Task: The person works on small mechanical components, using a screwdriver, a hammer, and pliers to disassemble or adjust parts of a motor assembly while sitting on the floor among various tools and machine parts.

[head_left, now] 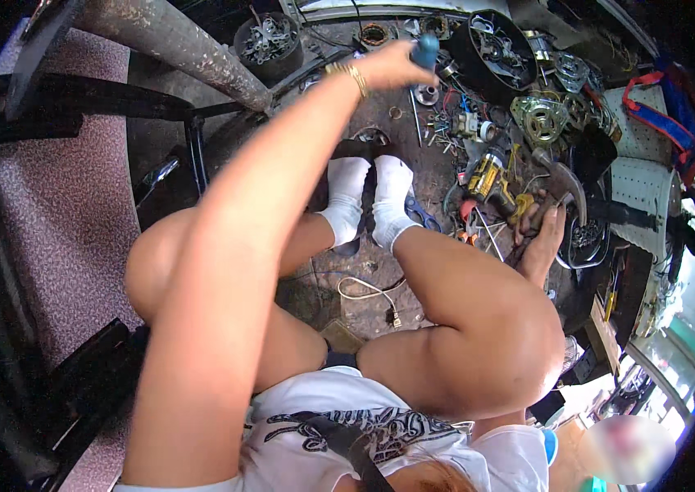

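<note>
My left hand (397, 67), at the end of an outstretched arm with a yellow bracelet, is closed around a teal-handled screwdriver (424, 51) at the far side of the floor. Below it, a thin metal shaft (416, 123) points down among small parts, and I cannot tell whether it belongs to that handle. Beyond my right knee, my right hand (542, 234) has its fingers wrapped round the handle of a hammer (567, 182). The hammer's curved metal head stands up beside a yellow and black power drill (487, 174). My knee hides most of the right forearm.
Metal motor housings (542, 120), a round black tub (491, 53) of parts and loose screws crowd the far right. A bucket (269, 45) of metal pieces stands far left, by a rusty pole (175, 41). A white cord (364, 283) lies between my legs. Another person (581, 451) is at lower right.
</note>
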Available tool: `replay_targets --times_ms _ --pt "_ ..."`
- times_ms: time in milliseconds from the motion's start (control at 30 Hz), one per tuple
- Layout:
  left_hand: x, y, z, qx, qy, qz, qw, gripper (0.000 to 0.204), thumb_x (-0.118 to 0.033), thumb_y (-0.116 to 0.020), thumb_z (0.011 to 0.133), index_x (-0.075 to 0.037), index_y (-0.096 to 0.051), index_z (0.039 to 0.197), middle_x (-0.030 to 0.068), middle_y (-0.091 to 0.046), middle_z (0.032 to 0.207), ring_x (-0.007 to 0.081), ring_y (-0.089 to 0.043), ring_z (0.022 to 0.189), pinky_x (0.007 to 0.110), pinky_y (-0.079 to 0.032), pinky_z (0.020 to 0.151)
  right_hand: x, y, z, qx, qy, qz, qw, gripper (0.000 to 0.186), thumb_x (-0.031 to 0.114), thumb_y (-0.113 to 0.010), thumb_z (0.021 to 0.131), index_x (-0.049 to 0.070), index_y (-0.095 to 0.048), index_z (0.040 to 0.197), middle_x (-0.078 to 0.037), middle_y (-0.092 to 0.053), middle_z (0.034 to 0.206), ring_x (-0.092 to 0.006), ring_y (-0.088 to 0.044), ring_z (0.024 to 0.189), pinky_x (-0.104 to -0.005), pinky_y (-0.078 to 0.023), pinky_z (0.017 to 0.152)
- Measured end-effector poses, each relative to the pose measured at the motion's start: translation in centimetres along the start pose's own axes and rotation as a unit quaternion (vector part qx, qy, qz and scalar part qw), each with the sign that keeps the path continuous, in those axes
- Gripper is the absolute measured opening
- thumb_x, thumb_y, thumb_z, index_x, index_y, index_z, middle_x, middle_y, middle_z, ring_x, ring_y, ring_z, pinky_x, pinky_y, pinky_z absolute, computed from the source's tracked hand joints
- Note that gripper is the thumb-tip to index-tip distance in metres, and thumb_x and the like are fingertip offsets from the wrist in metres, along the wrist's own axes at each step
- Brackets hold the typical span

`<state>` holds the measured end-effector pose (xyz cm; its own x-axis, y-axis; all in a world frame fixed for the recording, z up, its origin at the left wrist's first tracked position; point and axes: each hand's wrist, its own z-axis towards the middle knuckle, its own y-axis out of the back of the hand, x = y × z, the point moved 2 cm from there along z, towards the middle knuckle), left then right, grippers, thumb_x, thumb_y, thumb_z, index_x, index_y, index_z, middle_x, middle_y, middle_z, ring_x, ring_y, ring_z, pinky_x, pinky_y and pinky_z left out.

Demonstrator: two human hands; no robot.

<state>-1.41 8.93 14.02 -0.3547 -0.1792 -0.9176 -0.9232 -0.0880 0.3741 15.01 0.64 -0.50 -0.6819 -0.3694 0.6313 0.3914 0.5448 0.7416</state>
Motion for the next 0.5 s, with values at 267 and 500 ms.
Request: replay_targets --times_ms 267,500 --pt "-4.5 3.6 0.4 0.061 -0.174 0.11 0.977 0.044 -0.023 -0.074 0.068 -0.004 -0.056 0.103 0.0087 -0.063 0.085 0.017 -0.056 0.08 0.03 -0.045 0.076 1.9 0.6 0.5 0.095 -0.117 -0.115 0.982 0.013 0.024 -0.048 0.084 0.017 -0.059 0.081 -0.001 -0.051 0.069 -0.0157 -0.046 0.062 -0.0337 -0.044 0.056" --pt "-2.6 0.6 -5.9 0.011 -0.153 -0.038 0.987 0.026 -0.008 -0.072 0.07 -0.003 -0.057 0.09 0.0026 -0.061 0.086 0.0118 -0.056 0.082 0.028 -0.045 0.079 0.5 4.4 -1.4 -0.106 -0.155 0.208 0.96 0.015 0.022 -0.044 0.087 0.013 -0.055 0.093 -0.003 -0.051 0.072 -0.0141 -0.047 0.062 -0.0301 -0.042 0.054"
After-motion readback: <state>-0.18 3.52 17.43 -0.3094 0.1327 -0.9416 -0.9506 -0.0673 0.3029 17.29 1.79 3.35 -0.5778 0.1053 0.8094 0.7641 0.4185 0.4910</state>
